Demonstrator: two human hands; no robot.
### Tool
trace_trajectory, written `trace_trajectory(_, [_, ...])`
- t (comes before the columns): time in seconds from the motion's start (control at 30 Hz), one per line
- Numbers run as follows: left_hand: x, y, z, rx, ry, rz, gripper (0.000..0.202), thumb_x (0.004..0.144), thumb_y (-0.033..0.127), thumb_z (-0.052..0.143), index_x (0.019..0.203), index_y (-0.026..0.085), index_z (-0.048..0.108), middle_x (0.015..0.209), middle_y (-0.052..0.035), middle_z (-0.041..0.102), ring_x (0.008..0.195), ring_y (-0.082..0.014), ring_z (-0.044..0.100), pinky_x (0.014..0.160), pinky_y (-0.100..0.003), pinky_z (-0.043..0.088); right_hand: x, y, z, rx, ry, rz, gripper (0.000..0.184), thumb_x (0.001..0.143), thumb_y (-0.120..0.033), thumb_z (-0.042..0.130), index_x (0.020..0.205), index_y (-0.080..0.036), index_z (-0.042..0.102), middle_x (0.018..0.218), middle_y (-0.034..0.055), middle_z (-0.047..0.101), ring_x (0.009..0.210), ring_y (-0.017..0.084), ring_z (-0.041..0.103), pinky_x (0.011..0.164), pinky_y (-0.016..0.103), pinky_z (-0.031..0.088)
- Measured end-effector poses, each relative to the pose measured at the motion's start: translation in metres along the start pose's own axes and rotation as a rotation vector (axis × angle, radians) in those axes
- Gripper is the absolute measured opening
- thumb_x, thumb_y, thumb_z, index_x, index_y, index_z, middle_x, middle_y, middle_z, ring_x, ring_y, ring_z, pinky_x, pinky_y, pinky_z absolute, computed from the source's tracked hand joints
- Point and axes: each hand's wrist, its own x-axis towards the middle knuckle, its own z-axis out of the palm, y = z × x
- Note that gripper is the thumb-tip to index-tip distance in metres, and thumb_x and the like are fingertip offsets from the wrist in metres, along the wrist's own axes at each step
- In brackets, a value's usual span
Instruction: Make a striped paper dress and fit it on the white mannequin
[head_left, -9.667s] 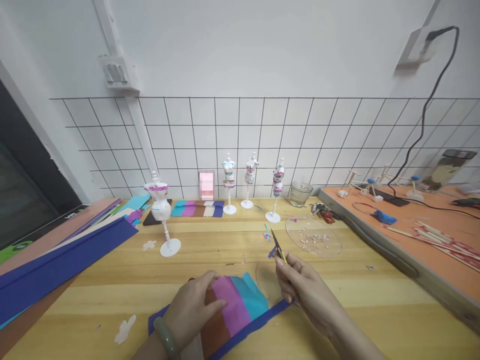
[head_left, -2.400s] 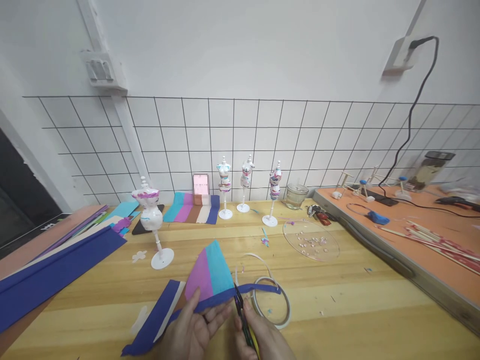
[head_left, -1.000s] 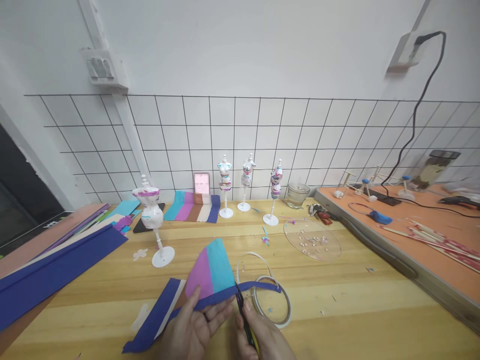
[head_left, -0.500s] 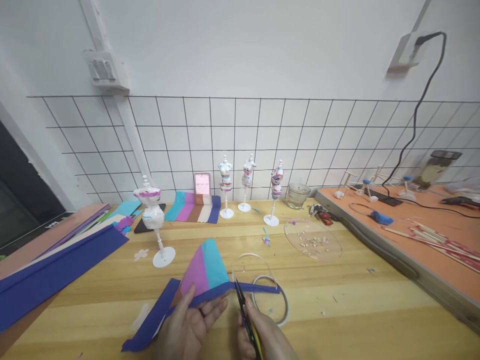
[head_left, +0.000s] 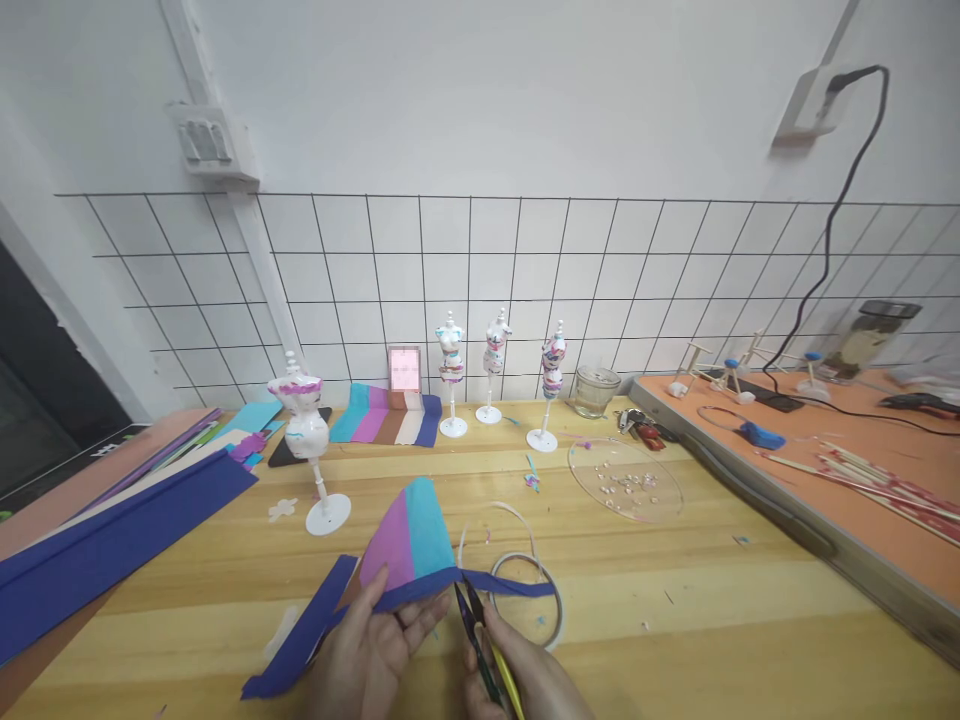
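Blue sheets (head_left: 112, 545): long folded crepe paper at the far left of the table (head_left: 712, 600), well apart from both hands.
Big mannequin (head_left: 306, 440): upright on its round white foot, behind and to the left of the hands.
Left hand (head_left: 367, 655): low in view, palm up, fingers (head_left: 420, 625) slightly spread under the paper, thumb (head_left: 371, 595) pressed on top; it pinches the striped paper from below.
Striped paper (head_left: 409, 535): lifted off the table, purple and teal bands rising in a fan above the left hand, a dark blue band along its lower edge; the blue band trails down left to the table and runs right as a thin strip across the tape ring.
Scissors (head_left: 476, 640): black blades parted, tips at the blue band's lower edge just right of the left fingers; yellow handle inside the right hand.
Right hand (head_left: 525, 680): at the bottom edge, fingers closed around the scissor handle, wrist cut off by the frame.
Tape ring (head_left: 559, 615): flat on the table just right of the blades, a loose white end curling behind it.
Small mannequins (head_left: 495, 355): three in a row by the tiled wall, upright.
Clear dish (head_left: 626, 480): flat, right of centre, small pale bits on it.
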Motion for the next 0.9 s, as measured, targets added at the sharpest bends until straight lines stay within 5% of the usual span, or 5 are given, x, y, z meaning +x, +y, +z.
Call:
trace_trajectory(0.53, [-0.0024, -0.0016, -0.0011, -0.067, -0.076, -0.039, 0.051, 0.086, 0.017, 0.045, 0.135, 0.026, 0.036, 0.105, -0.0081, 0.070, 0.100, -0.0291, 0.062, 0.096, -0.052, 0.039, -0.0042, -0.0002, -0.0018, 0.055, -0.111, -0.113, 0.062, 0.058, -0.079, 0.050, 0.070, -0.019, 0.049, 0.030, -0.0107, 0.036, 0.028, 0.004, 0.026, 0.036, 0.018, 0.016])
trace_trajectory(0.9, [-0.0013, -0.0062, -0.0004, 0.009, 0.020, -0.045, 0.051, 0.077, 0.022, 0.058, 0.127, 0.018, 0.049, 0.103, -0.0105, 0.070, 0.104, -0.0306, 0.060, 0.096, -0.052, 0.040, -0.0053, 0.0021, -0.0031, 0.110, -0.114, -0.175, 0.055, 0.065, -0.073, 0.053, 0.070, -0.019, 0.050, 0.032, -0.0113, 0.033, 0.028, 0.003, 0.023, 0.034, 0.017, 0.015])
